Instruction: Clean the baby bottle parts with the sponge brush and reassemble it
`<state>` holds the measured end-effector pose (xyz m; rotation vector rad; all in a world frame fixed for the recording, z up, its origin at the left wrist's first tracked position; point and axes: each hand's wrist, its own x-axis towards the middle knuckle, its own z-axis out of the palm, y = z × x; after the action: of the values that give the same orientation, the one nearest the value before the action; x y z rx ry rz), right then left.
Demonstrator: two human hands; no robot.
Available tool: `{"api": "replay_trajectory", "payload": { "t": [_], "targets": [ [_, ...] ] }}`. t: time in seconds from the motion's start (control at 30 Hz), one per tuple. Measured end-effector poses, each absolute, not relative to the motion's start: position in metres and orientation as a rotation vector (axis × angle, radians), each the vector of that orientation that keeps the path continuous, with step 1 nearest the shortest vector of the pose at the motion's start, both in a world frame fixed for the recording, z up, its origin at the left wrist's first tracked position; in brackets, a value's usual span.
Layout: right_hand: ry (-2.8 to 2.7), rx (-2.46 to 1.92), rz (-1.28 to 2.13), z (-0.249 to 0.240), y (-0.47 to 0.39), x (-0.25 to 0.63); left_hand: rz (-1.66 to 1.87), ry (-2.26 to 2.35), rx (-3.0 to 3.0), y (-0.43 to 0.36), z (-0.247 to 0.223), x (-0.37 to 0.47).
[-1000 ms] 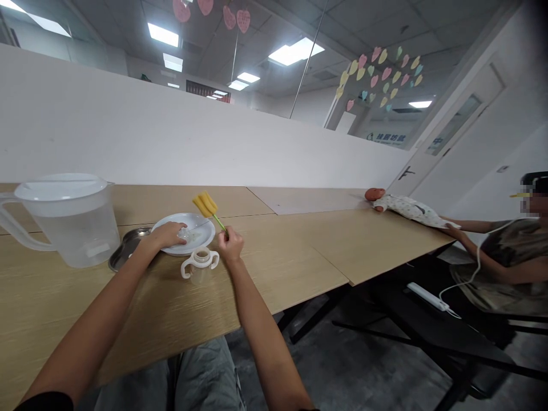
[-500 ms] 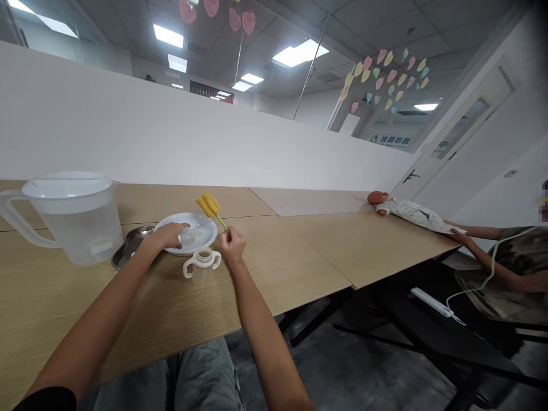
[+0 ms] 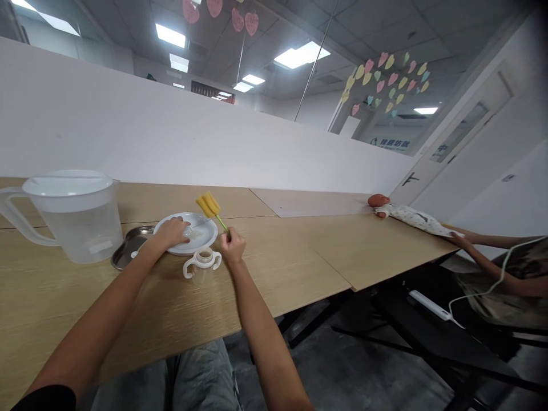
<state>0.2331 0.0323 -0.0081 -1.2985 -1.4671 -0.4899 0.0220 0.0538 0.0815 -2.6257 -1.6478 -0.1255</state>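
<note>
My right hand (image 3: 233, 245) is closed round the green handle of a sponge brush (image 3: 209, 204), whose yellow sponge head points up and to the left. Over the white plate (image 3: 209, 233) reaches my left hand (image 3: 172, 233), its fingers curled round a small clear rounded piece (image 3: 189, 230); its exact kind is hard to make out. Just in front of the plate, between my hands, a clear cup with two white handles (image 3: 202, 261) stands upright with its top open. Left of my left hand lies a metal kidney dish (image 3: 124, 254), with a small white thing at its edge.
A lidded, translucent pitcher (image 3: 79, 217) stands at the left of the wooden table (image 3: 278, 262). By the far right end lies a doll (image 3: 411, 216) in pale patterned clothes, held by another person's hands (image 3: 464, 238). A power strip (image 3: 430, 304) rests on a black surface below.
My left hand has shifted slightly over the clear piece, covering more of it. The right hand and brush hold still. At the far right, the other person's arms and the doll have moved slightly.
</note>
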Motion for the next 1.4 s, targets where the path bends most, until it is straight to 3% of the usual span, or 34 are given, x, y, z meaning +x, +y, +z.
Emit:
{"api": "replay_trajectory", "payload": {
  "t": [0.13, 0.43, 0.63, 0.73, 1.0, 1.17, 1.4],
  "targets": [
    [-1.445, -1.295, -0.492, -0.009, 0.033, 0.233, -0.404, -1.644, -2.665, 0.048, 0.105, 0.012],
    [-1.363, -1.284, -0.490, -0.011, 0.035, 0.234, -1.966, -1.556, -2.800, 0.026, 0.141, 0.015],
    [-1.375, -1.236, -0.515, -0.011, 0.034, 0.235, -2.411, -1.561, -2.676, 0.027, 0.141, 0.027],
    [-1.443, -1.200, -0.544, -0.010, 0.032, 0.234, -2.326, -1.537, -2.644, 0.026, 0.139, 0.028],
    [-1.512, -1.139, -0.631, -0.004, 0.027, 0.234, -1.476, -1.463, -2.775, 0.011, 0.134, 0.046],
    [-1.513, -1.199, -0.531, -0.006, 0.028, 0.236, -1.344, -1.206, -3.043, -0.008, 0.153, 0.042],
    [-1.550, -1.231, -0.525, -0.008, 0.029, 0.239, -1.151, -1.239, -3.086, -0.027, 0.162, 0.037]
  ]
}}
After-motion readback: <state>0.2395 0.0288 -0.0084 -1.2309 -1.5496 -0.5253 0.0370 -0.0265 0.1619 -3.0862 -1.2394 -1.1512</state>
